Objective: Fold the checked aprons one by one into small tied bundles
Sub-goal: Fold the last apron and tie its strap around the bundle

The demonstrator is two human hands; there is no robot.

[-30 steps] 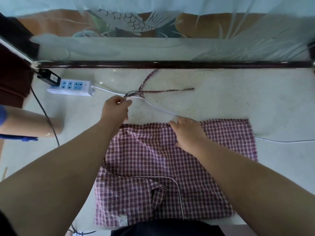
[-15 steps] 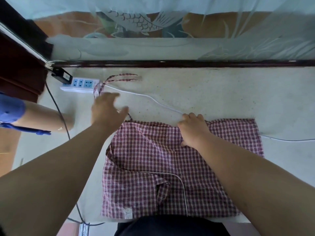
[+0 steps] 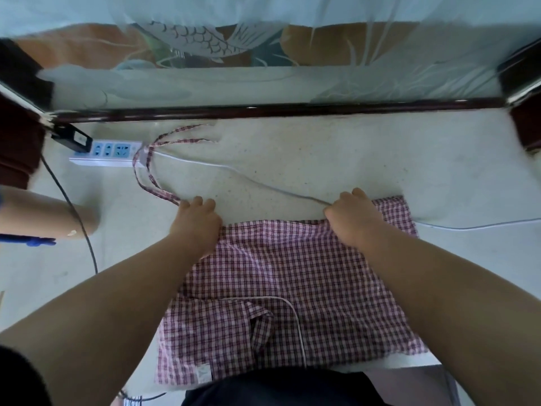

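Nearest the wearer: the checked apron (image 3: 292,273) is lying spread on the pale surface (image 3: 322,159), with its near edge reaching the person's dark clothing.
On the cloth: a small white label (image 3: 204,373) is showing at the near-left corner; a thin white curve (image 3: 296,315), cord or trim, I cannot tell which, is crossing the middle.
Left hand (image 3: 194,222): it is gripping the apron's far-left corner with curled fingers, just where the ties start.
Right hand (image 3: 351,215): it is gripping the far edge further right, knuckles up, with the fingertips tucked out of sight.
Ties (image 3: 143,177): they are trailing away from the left hand and looping over the end of the power strip (image 3: 108,152).
White cable (image 3: 234,168): it is running from the strip toward the right hand and passing on to the right.
Far left: another person's forearm (image 3: 44,213) is resting on the surface.
Farthest: a dark wooden rail (image 3: 292,108) is carrying an etched glass panel (image 3: 199,39).
Step in hand: by my reading, the first fold is starting, with the far edge pinched at two points.
Next move: it is calling for both hands to lift together and carry the edge toward the body, keeping it level and keeping the ties free of the strip for the knot.
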